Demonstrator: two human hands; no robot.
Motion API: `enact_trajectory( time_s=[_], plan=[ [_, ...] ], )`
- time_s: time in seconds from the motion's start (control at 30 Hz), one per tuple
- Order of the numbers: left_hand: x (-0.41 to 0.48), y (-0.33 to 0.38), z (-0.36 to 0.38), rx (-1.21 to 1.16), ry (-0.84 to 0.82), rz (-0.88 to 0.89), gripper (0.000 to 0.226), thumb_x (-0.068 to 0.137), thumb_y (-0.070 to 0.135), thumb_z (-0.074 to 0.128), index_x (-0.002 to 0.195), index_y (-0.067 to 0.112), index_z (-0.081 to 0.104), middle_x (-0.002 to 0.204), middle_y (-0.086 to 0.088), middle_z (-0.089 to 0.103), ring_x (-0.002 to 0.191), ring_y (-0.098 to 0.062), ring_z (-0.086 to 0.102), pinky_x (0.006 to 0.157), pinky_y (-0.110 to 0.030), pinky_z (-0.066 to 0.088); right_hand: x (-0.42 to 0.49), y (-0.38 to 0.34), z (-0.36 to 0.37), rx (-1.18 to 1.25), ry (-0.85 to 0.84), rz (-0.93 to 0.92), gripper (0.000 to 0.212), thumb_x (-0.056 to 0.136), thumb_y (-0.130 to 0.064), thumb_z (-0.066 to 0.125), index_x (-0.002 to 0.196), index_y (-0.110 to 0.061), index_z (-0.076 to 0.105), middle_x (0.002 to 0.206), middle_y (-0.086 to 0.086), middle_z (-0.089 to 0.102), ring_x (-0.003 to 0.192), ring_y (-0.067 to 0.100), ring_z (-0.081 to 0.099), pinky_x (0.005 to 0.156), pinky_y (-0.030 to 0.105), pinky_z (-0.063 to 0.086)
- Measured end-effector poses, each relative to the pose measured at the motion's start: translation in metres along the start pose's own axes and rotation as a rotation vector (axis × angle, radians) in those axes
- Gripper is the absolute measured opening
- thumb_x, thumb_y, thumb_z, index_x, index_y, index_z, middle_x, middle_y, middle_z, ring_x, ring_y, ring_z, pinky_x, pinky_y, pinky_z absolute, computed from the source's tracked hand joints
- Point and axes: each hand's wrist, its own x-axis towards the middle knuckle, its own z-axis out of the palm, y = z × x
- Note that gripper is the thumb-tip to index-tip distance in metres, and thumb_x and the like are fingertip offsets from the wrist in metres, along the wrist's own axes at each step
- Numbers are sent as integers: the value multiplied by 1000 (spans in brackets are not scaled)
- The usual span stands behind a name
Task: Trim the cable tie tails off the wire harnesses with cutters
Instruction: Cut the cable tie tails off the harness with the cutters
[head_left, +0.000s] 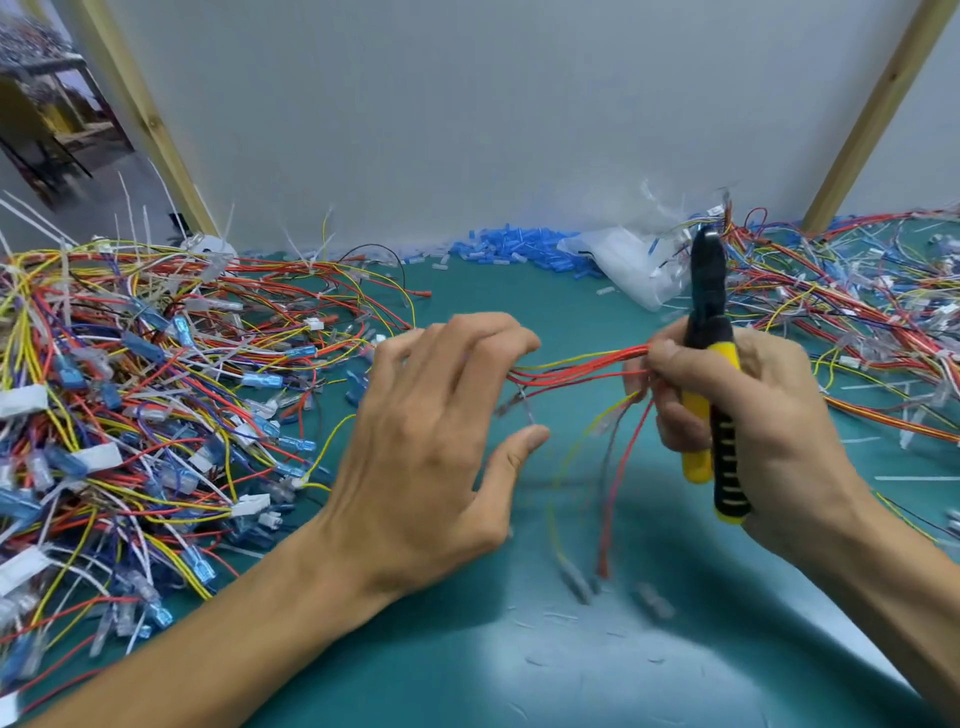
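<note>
Our right grip (753, 415) is clamped around the black and yellow handles of the cutters (707, 291), holding them upright with the dark head pointing up and away from us. The thumb and forefinger of that same hand pinch a wire harness (576, 366) of red and yellow wires right against the handles. From the cutters the harness stretches left to our left grip (431, 447), where the wires meet the curled fingertips while the thumb stands apart below them. The hand is blurred, so we cannot tell whether those fingers hold the wires or only touch them. Below the stretched wires, left of the cutters, a pale cable tie tail (529, 413) sticks down, too blurred to make out clearly. Loose ends of the harness hang below the cutters toward the green desk (519, 649), and they are blurred too. Far left of the cutters lies a big pile of harnesses (130, 389) with long white tie tails sticking up. Just right of the cutters a second pile (857, 301) spreads out. Behind the cutters sits a clear plastic bag (628, 265), and left of it a heap of small blue sleeves (509, 249) lies along the grey wall (467, 104).
</note>
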Motion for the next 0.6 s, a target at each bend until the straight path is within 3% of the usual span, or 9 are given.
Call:
enact_trajectory(
  time_s=[0.1, 0.17, 0.3, 0.37, 0.5, 0.6],
  plan=[
    [1, 0, 0, 13, -15, -97, 60, 91, 38, 70, 141, 8, 54, 138, -7, 54, 126, -28, 53, 105, -40, 39, 3, -4, -3, 64, 18, 50, 20, 89, -27, 63, 72, -18, 61, 59, 7, 57, 44, 18, 31, 41, 21, 28],
    [2, -2, -2, 33, -50, -164, 58, 92, 43, 67, 139, 12, 55, 131, -2, 58, 120, -24, 56, 100, -36, 40, 4, -6, -4, 141, 16, 99, 24, 89, -24, 68, 70, -20, 55, 56, 1, 42, 45, 15, 26, 42, 21, 23],
    [3, -9, -5, 132, -114, -232, 32, 86, 47, 64, 111, 26, 63, 100, 13, 67, 93, -16, 64, 80, -38, 48, 8, -9, -10, 298, 153, 115, 29, 97, -13, 61, 73, -19, 46, 62, -2, 22, 44, 8, 19, 41, 20, 14],
    [3, -12, -4, 173, -155, -220, 28, 85, 47, 65, 102, 26, 67, 96, 10, 66, 92, -20, 62, 77, -39, 49, 12, -13, -16, 372, 252, 130, 33, 101, -13, 57, 71, -21, 44, 62, -4, 21, 44, 7, 18, 38, 19, 16],
    [5, -14, 1, 128, -160, -179, 31, 87, 44, 71, 110, 23, 73, 96, 7, 57, 93, -20, 51, 79, -39, 45, 15, -16, -21, 457, 387, 128, 37, 102, -19, 57, 65, -23, 55, 56, -8, 28, 44, 7, 19, 38, 20, 18],
    [5, -12, 1, 68, -121, -204, 23, 86, 43, 71, 99, 24, 73, 67, 13, 40, 72, -15, 43, 66, -36, 45, 11, -18, -20, 506, 326, 85, 29, 100, -21, 54, 72, -18, 57, 54, -7, 26, 46, 10, 16, 41, 22, 15]
  ],
)
